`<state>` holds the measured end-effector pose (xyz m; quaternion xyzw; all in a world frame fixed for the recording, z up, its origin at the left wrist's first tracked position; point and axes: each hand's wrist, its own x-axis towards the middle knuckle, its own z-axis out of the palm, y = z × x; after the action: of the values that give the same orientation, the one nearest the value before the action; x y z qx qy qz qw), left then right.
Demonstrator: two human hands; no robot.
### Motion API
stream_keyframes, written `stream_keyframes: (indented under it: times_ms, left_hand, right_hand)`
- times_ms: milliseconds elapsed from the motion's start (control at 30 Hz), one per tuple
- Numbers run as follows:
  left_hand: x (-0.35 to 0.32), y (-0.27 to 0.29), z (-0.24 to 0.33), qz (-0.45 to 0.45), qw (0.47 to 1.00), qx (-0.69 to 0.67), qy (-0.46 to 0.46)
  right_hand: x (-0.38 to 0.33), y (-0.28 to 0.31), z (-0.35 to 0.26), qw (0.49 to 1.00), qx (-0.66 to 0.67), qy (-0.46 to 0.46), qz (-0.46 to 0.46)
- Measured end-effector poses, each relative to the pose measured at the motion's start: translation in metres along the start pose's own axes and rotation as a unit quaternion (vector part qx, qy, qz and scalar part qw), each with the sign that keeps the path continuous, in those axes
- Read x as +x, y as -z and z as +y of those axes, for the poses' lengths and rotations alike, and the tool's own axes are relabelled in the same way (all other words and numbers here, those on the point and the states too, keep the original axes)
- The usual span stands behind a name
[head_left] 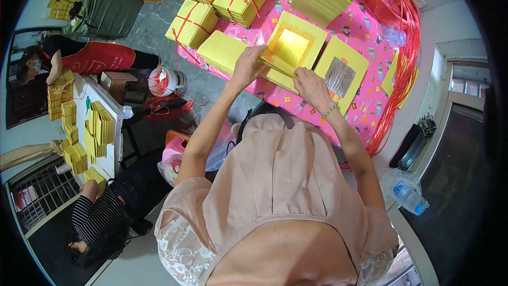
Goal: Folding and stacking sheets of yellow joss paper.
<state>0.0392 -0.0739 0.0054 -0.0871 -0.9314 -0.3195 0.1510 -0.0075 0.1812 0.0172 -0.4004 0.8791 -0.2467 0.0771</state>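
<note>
Around both hands point(280, 77), tied yellow paper bundles point(193, 21), red string coil point(394, 8).

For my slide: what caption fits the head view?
Both hands handling a gold-foil yellow paper stack on a pink table.

Single head-worn fisheye view, looking steeply down, close over the pink table point(365, 47), edges bending

Yellow paper stack with gold-foil square point(290, 47) lay tilted on the pink table, top sheets lifted at the near edge; similar yellow sheet with silver foil point(340, 77) lay flat beside it.
</note>
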Motion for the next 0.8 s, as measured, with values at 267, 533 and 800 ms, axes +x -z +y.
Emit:
stream_keyframes:
  times_ms: [267, 533, 800]
  left_hand:
    - [0.004, 0.000, -0.008, -0.038, 0.997, -0.044, 0.055]
    - [0.004, -0.002, 0.002, -0.024, 0.993, -0.113, 0.040]
    - [0.005, -0.009, -0.020, -0.087, 0.985, -0.126, 0.082]
  right_hand:
    - [0.000, 0.002, -0.014, 0.997, -0.025, 0.031, 0.067]
    - [0.001, -0.006, -0.005, 0.999, 0.000, -0.039, -0.007]
    - [0.008, -0.006, -0.006, 0.998, 0.004, -0.062, -0.012]
